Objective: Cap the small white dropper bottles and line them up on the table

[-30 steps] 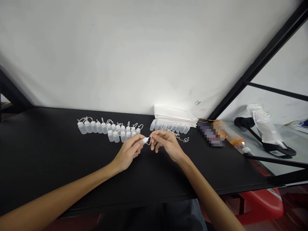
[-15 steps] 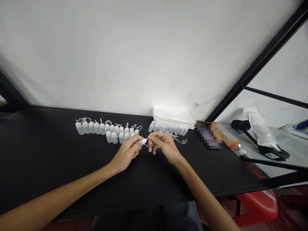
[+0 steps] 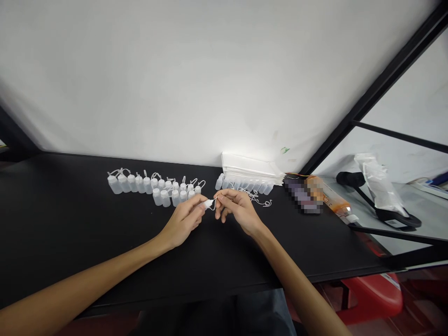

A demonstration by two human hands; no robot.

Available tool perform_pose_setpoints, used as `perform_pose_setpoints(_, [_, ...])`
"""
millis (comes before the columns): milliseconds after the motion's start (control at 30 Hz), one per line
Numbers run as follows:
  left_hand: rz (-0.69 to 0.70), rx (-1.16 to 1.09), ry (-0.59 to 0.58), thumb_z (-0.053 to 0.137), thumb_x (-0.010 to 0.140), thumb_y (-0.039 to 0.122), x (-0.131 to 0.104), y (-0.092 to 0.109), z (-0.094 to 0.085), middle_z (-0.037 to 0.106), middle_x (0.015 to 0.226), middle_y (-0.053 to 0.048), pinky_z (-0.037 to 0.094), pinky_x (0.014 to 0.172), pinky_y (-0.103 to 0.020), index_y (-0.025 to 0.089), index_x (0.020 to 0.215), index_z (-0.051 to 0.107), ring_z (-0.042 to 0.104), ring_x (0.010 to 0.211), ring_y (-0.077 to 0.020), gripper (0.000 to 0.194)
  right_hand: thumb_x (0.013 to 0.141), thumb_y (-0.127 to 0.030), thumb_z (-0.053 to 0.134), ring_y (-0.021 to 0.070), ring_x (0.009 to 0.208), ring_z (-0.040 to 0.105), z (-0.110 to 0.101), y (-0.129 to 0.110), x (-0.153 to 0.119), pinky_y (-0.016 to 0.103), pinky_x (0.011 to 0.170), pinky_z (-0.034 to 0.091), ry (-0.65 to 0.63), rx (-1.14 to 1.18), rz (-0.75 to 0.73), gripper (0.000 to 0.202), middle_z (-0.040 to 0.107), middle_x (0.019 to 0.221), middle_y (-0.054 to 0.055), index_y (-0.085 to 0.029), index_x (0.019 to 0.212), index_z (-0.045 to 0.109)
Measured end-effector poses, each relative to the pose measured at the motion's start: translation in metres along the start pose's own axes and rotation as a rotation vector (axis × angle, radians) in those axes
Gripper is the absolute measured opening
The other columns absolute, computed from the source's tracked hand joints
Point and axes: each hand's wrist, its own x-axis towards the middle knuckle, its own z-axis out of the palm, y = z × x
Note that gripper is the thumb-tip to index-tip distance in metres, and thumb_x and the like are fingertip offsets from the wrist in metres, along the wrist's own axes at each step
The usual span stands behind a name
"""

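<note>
My left hand is closed around a small white squeeze bottle, its pointed nozzle aimed right. At the nozzle's tip, my right hand pinches the end of the thin white cap strap between thumb and fingertips; the other fingers curl loosely below. Most of the bottle's body is hidden in the left hand. Behind the left hand, several translucent bottles with strapped caps stand in rows. Past the right hand lie loose white cap straps and more small bottles without visible straps.
A stack of white sheets or sleeves lies against the wall. To the right are a blurred-out item, an orange-labelled plastic bottle and a black metal frame. A red stool is below the black table.
Both hands keep nearly the same hold, the right fingertips still at the nozzle tip. The whole view has shifted slightly; nothing else has visibly moved.
</note>
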Motion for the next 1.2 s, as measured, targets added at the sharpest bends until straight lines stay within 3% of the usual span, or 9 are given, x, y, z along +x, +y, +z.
perform_pose_setpoints(533, [-0.005, 0.001, 0.001, 0.043, 0.095, 0.042, -0.001, 0.001, 0.000, 0.031, 0.062, 0.007, 0.026, 0.044, -0.019, 0.018, 0.092, 0.050, 0.029, 0.048, -0.0066, 0.026, 0.082, -0.039, 0.066, 0.0109, 0.052, 0.062, 0.001, -0.003, -0.001, 0.020, 0.042, 0.045, 0.025, -0.053, -0.038, 0.024, 0.059, 0.069, -0.001, -0.016, 0.083, 0.064])
perform_pose_setpoints(900, [0.058, 0.187, 0.020, 0.039, 0.097, 0.041, -0.003, -0.002, -0.002, 0.037, 0.061, 0.005, 0.028, 0.046, -0.020, 0.018, 0.096, 0.053, 0.032, 0.050, -0.0085, 0.027, 0.088, -0.040, 0.058, 0.0097, 0.052, 0.061, 0.001, 0.006, -0.002, 0.019, 0.042, 0.043, 0.086, -0.262, -0.159, 0.025, 0.058, 0.070, 0.000, -0.016, 0.089, 0.064])
perform_pose_setpoints(1200, [0.047, 0.267, 0.001, 0.038, 0.098, 0.040, -0.002, -0.004, -0.003, 0.032, 0.062, 0.006, 0.024, 0.046, -0.020, 0.018, 0.099, 0.054, 0.027, 0.050, -0.0078, 0.027, 0.090, -0.034, 0.055, 0.0096, 0.053, 0.061, 0.002, 0.009, -0.004, 0.018, 0.044, 0.043, 0.101, -0.351, -0.181, 0.021, 0.058, 0.069, 0.000, -0.015, 0.091, 0.064])
